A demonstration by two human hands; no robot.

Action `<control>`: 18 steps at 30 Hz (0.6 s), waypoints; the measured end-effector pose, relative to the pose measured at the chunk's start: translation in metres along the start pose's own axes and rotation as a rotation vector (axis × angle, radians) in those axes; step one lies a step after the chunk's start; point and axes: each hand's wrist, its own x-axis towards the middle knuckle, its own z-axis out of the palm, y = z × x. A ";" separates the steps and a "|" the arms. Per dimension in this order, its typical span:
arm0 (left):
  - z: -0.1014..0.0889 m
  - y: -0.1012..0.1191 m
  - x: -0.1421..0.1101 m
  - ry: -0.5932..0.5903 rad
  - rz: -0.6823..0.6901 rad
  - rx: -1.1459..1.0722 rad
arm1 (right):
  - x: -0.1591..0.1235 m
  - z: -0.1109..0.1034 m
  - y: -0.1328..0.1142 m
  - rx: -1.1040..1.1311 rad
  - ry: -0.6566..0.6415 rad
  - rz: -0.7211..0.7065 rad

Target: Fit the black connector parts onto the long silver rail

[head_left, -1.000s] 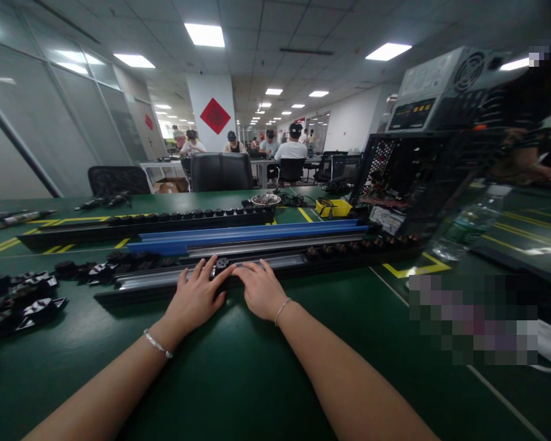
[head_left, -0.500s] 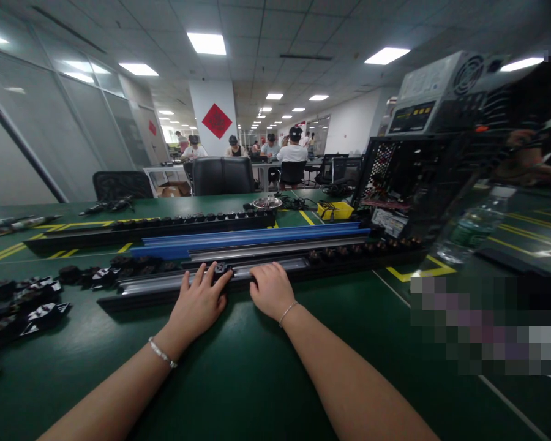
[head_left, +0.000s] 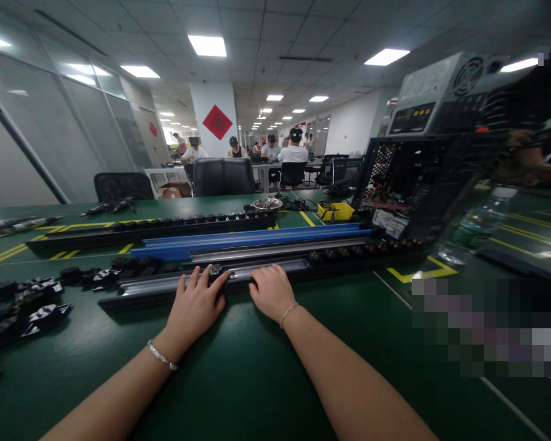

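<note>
A long black rail [head_left: 153, 298] with a silvery channel lies across the green table in front of me. My left hand [head_left: 193, 304] is over its left half, fingers fanned across the channel. Between its thumb and index finger is a small black part [head_left: 215, 269] sitting in the channel, its fine shape too small to tell. My right hand [head_left: 272, 293] rests farther right on the same rail, fingers curled over it and their tips hidden. Several black parts [head_left: 340, 252] stand in a row along the rail's right end.
Behind lie a blue rail [head_left: 257, 237] and another black rail [head_left: 92, 236]. Loose black parts [head_left: 22, 306] are heaped at left. On the right stand an open computer case [head_left: 408, 177], a water bottle [head_left: 477, 226] and a yellow tray [head_left: 335, 212]. People sit at far tables.
My left hand and the small black part have shifted slightly left along the rail. The right hand stays in place.
</note>
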 end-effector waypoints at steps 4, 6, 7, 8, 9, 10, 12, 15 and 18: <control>-0.001 0.000 0.000 0.001 -0.009 -0.007 | 0.001 0.000 0.001 -0.008 -0.019 -0.002; -0.001 -0.001 0.000 -0.002 -0.009 -0.014 | 0.001 0.000 0.001 -0.008 -0.017 -0.006; -0.001 -0.001 0.000 -0.004 -0.006 -0.017 | 0.001 0.000 0.002 -0.008 -0.013 -0.008; -0.001 -0.001 0.000 -0.006 -0.003 -0.021 | 0.001 0.001 0.002 -0.010 -0.009 -0.010; -0.001 -0.002 0.000 -0.007 -0.001 -0.024 | 0.001 0.001 0.002 -0.012 -0.006 -0.013; -0.001 -0.002 0.000 -0.007 0.001 -0.025 | 0.001 0.001 0.002 -0.015 -0.004 -0.016; -0.001 -0.003 0.000 -0.006 0.000 -0.021 | 0.001 0.002 0.003 -0.021 -0.002 -0.023; -0.002 -0.003 -0.001 -0.003 -0.010 -0.009 | 0.001 0.002 0.004 -0.025 -0.001 -0.022; -0.003 -0.004 -0.002 -0.001 -0.029 -0.010 | 0.001 0.002 0.004 -0.026 -0.006 -0.020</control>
